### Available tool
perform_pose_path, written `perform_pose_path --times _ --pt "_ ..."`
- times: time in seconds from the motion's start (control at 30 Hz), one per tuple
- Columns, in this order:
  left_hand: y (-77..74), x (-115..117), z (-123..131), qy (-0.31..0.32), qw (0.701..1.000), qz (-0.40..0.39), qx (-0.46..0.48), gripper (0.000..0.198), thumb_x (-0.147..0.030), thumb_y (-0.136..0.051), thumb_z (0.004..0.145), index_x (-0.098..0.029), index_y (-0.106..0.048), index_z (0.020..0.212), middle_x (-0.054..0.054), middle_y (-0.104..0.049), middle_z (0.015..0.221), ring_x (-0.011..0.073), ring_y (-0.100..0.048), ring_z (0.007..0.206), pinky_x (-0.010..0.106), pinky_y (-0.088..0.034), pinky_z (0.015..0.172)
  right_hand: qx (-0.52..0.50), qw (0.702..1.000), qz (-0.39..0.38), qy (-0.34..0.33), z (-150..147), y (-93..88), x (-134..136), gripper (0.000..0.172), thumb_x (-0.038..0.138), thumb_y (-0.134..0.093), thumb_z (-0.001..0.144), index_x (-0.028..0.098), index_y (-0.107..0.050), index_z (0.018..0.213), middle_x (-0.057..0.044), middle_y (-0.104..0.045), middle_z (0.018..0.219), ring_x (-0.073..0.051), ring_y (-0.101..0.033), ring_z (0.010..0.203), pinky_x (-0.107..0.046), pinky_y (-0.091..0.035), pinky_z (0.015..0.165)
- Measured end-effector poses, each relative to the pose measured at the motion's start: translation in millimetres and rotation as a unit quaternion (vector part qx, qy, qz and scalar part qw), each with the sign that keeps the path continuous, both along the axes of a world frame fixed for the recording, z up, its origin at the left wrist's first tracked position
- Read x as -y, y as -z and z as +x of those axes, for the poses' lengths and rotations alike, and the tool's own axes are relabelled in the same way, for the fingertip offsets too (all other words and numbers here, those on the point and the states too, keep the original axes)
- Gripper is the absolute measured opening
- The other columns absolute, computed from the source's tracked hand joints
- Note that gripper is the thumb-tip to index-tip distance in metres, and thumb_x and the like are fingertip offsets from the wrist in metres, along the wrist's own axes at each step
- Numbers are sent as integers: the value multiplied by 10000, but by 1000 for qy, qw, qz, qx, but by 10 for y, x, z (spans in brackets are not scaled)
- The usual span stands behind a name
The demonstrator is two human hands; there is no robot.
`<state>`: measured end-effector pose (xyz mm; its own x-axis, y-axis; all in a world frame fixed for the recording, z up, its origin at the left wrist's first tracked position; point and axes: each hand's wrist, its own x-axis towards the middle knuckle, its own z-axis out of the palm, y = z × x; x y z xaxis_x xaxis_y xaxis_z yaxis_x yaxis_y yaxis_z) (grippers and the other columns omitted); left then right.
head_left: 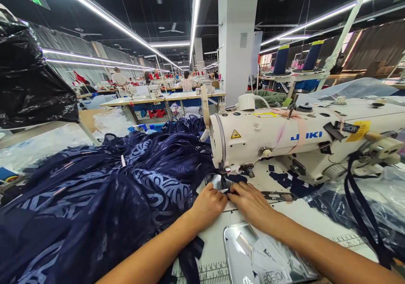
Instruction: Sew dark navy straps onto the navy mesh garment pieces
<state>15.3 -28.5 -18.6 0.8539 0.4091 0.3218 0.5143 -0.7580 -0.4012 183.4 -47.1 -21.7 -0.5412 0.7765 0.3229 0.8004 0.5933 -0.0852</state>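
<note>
My left hand (pixel 210 202) is closed just in front of the needle area of a white sewing machine (pixel 253 134). What its fingers pinch is mostly hidden. Close beside it, my right hand (pixel 249 199) has its fingers bent and pressed down on a small piece of navy fabric (pixel 237 178) by the presser foot. A small pale, pointed thing (pixel 223 190) shows between the two hands; I cannot tell what it is. To the left, a large heap of navy fabric with a shiny pattern (pixel 164 187) spreads over the table up to the machine head.
A shiny metal tin (pixel 268 254) with small labels lies below my right forearm. Navy scraps (pixel 292 183) rest under the machine arm, and a dark strap (pixel 354 191) hangs at right. Thread cones (pixel 281 60) stand behind. A black plastic bag (pixel 34 77) is at upper left. Other people work farther back.
</note>
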Motion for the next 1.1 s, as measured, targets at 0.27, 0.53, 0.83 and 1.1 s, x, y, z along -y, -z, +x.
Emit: perform_pose_path --times 0.27,0.53,0.83,1.1 --pt "-120 86 -170 35 994 -87 50 111 -146 -495 811 -152 -587 749 47 -631 941 163 -550 887 326 -385 818 150 974 103 -135 95 -53 -118 244 14 -480 743 118 -606 924 -94 -600 864 -195 -533 786 -287 -459 646" --pt "78 -11 144 -34 993 -106 43 130 -54 -457 795 -103 -576 779 81 -645 826 173 -590 804 309 -456 773 113 977 127 -128 260 18 -383 328 -3 -458 752 107 -593 1030 -123 -622 1031 -213 -576 892 -311 -505 701" --pt "115 -26 192 -48 995 -77 52 145 -60 -439 798 -111 -569 757 80 -641 792 181 -587 750 318 -473 732 87 980 102 -145 293 77 -424 354 18 -434 788 77 -566 1111 -156 -583 1142 -229 -544 1036 -355 -481 854" --pt "124 -47 222 -59 994 -69 64 151 -51 -431 801 -108 -568 775 91 -644 797 179 -595 746 323 -475 737 94 981 107 -132 284 102 -444 377 12 -428 779 85 -557 1126 -144 -579 1154 -232 -543 1042 -352 -478 857"
